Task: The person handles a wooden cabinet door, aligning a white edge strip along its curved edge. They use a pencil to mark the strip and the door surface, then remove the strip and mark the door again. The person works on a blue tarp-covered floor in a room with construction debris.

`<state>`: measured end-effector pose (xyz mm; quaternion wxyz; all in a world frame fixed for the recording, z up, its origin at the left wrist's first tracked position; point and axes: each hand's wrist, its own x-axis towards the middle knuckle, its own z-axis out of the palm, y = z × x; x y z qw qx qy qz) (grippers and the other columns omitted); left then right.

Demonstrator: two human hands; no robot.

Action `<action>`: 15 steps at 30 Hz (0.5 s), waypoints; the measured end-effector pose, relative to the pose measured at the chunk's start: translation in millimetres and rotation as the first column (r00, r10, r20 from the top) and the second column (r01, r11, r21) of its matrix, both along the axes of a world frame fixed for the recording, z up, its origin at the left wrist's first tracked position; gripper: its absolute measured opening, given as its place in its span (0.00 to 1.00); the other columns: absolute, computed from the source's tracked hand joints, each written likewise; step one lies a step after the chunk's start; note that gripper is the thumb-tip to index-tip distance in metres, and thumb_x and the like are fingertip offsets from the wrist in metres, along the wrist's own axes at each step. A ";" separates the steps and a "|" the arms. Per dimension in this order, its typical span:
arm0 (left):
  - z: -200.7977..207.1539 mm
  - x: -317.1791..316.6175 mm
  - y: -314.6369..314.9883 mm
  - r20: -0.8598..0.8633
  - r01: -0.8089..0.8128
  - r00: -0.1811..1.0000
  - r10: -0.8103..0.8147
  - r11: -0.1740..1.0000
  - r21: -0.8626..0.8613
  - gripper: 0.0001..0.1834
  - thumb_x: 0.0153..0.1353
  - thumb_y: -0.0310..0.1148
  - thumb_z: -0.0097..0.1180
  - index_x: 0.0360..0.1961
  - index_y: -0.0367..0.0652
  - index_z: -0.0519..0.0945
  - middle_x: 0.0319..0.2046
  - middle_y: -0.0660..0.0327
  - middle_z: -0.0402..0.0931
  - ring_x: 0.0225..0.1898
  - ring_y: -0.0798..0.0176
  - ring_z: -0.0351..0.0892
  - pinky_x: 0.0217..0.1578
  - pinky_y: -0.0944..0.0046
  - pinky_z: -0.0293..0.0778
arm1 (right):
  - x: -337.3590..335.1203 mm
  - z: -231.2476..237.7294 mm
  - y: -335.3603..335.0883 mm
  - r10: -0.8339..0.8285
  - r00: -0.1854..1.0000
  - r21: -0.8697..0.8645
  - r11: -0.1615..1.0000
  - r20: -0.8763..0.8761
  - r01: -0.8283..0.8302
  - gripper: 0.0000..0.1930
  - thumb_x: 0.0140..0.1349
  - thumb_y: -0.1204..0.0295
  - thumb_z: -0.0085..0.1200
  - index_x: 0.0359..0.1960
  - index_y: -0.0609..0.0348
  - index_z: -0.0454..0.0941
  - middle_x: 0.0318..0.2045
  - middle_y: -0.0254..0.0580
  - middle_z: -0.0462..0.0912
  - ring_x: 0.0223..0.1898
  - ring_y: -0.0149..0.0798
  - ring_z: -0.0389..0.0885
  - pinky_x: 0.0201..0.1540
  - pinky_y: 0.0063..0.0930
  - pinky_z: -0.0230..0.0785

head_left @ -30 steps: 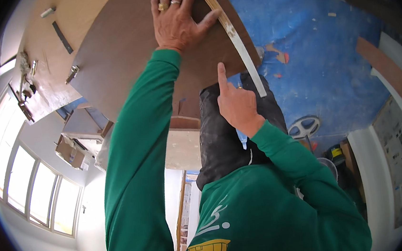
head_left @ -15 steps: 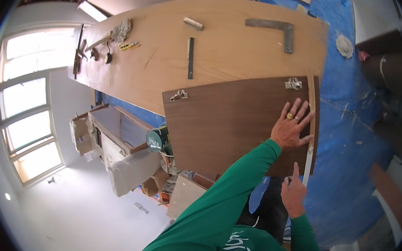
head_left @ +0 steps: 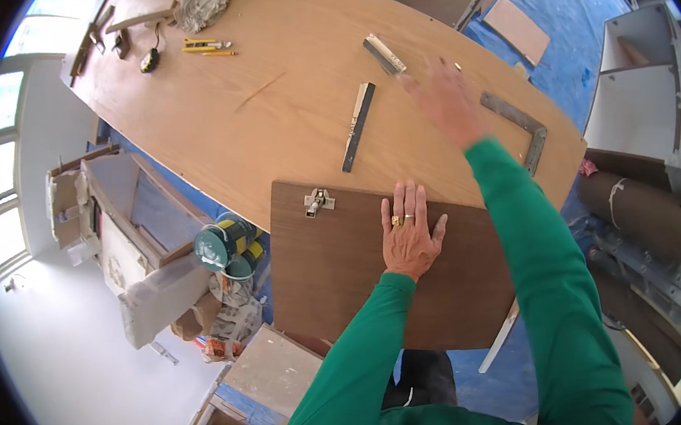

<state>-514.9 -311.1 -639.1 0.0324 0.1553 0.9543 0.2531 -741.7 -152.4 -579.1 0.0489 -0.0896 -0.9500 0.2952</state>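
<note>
A dark brown wood-grain panel lies at the near edge of the light wooden worktop. My left hand rests flat on it, fingers stretched out, rings showing. A metal cabinet hinge is fixed near the panel's far left corner. Beyond the panel, my right hand hovers over the worktop, blurred, thumb apart from the fingers and nothing seen in it. Close to its thumb lies a short pale block with a dark side. A pale narrow strip sticks out past the panel's near right edge, partly behind my right arm.
A long black-and-pale strip and a metal square lie on the worktop. Far left are a tape measure, yellow cutters and a hammer-like tool with a rag. Green buckets and cabinet parts stand left; rolls right.
My right hand has risen from the panel's near right edge to over the worktop. My left hand has shifted left across the panel. The view has turned.
</note>
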 end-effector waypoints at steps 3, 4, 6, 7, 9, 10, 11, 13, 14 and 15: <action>1.4 -6.2 -0.8 0.043 0.026 0.999 -0.025 1.000 -0.009 0.43 0.76 0.54 0.64 0.82 0.40 0.68 0.85 0.52 0.60 0.88 0.46 0.53 0.85 0.33 0.51 | -59.4 -54.5 15.7 0.148 0.987 0.031 0.988 0.068 -0.151 0.27 0.74 0.53 0.67 0.59 0.68 0.82 0.63 0.62 0.82 0.60 0.67 0.83 0.61 0.59 0.75; 2.2 -3.3 -4.1 0.071 0.021 0.997 -0.020 1.000 -0.019 0.43 0.76 0.55 0.63 0.82 0.40 0.68 0.86 0.52 0.60 0.88 0.46 0.53 0.85 0.33 0.51 | -62.0 -55.5 15.6 0.084 0.985 -0.027 0.996 0.149 -0.081 0.26 0.74 0.54 0.67 0.59 0.66 0.83 0.62 0.61 0.83 0.60 0.66 0.83 0.61 0.59 0.76; 4.0 -2.9 -5.6 0.099 0.004 0.995 0.000 0.999 -0.037 0.43 0.76 0.55 0.63 0.82 0.40 0.68 0.86 0.52 0.59 0.89 0.46 0.52 0.85 0.33 0.51 | -75.7 -44.1 21.1 -0.034 0.954 -0.112 0.991 0.299 0.070 0.23 0.73 0.56 0.66 0.59 0.63 0.84 0.61 0.58 0.84 0.60 0.65 0.83 0.61 0.58 0.76; 4.8 -0.9 -4.7 0.107 0.013 0.994 -0.008 0.999 -0.040 0.43 0.76 0.55 0.63 0.82 0.40 0.68 0.86 0.52 0.59 0.89 0.46 0.52 0.85 0.33 0.50 | -72.1 -45.9 31.5 -0.141 0.960 -0.002 0.989 0.243 0.145 0.21 0.73 0.58 0.66 0.58 0.61 0.85 0.60 0.57 0.85 0.60 0.64 0.83 0.61 0.57 0.76; 5.0 -3.5 -4.7 0.116 0.011 0.993 -0.005 0.999 -0.053 0.43 0.76 0.56 0.63 0.82 0.40 0.68 0.86 0.52 0.59 0.89 0.46 0.51 0.85 0.33 0.50 | -71.8 -55.0 40.3 -0.204 0.975 0.143 0.971 0.089 0.191 0.18 0.73 0.61 0.66 0.56 0.59 0.86 0.58 0.55 0.86 0.60 0.63 0.84 0.61 0.54 0.77; 6.6 -2.7 -4.0 0.125 0.021 0.992 -0.014 0.998 -0.053 0.43 0.76 0.56 0.63 0.82 0.41 0.68 0.86 0.52 0.59 0.89 0.46 0.51 0.85 0.33 0.50 | -73.9 -52.9 45.7 -0.184 0.983 0.201 0.963 0.007 0.179 0.17 0.72 0.62 0.65 0.56 0.58 0.86 0.58 0.54 0.86 0.60 0.61 0.84 0.61 0.53 0.77; 5.4 -3.9 -3.4 0.128 0.019 0.992 -0.012 0.998 -0.057 0.43 0.76 0.56 0.62 0.82 0.41 0.68 0.86 0.52 0.59 0.89 0.46 0.51 0.85 0.33 0.49 | -86.7 -41.9 49.3 -0.047 0.996 0.224 0.972 -0.077 0.064 0.16 0.73 0.63 0.65 0.56 0.58 0.86 0.57 0.53 0.87 0.61 0.60 0.84 0.61 0.52 0.78; 3.9 -3.3 -2.0 0.130 0.021 0.991 -0.014 0.998 -0.058 0.43 0.76 0.56 0.62 0.82 0.41 0.68 0.86 0.52 0.59 0.89 0.45 0.51 0.85 0.33 0.49 | -108.5 -30.6 57.1 0.163 0.977 0.235 0.964 -0.137 -0.127 0.16 0.73 0.65 0.64 0.59 0.56 0.86 0.57 0.51 0.87 0.61 0.58 0.85 0.62 0.50 0.77; 2.9 -3.9 -3.1 0.128 0.022 0.992 -0.013 0.998 -0.065 0.43 0.76 0.55 0.62 0.82 0.41 0.68 0.86 0.52 0.59 0.89 0.45 0.51 0.85 0.32 0.49 | -126.0 -33.1 54.8 0.239 0.963 0.201 0.956 -0.122 -0.212 0.17 0.73 0.66 0.64 0.60 0.55 0.86 0.57 0.51 0.87 0.60 0.58 0.85 0.63 0.49 0.77; 2.8 -2.9 -2.8 0.136 0.026 0.991 -0.017 0.998 -0.064 0.43 0.76 0.55 0.62 0.82 0.41 0.68 0.86 0.52 0.59 0.89 0.45 0.51 0.85 0.32 0.49 | -143.1 -34.7 53.5 0.314 0.943 0.166 0.941 -0.110 -0.294 0.18 0.73 0.67 0.64 0.62 0.54 0.85 0.58 0.50 0.86 0.60 0.58 0.85 0.64 0.48 0.77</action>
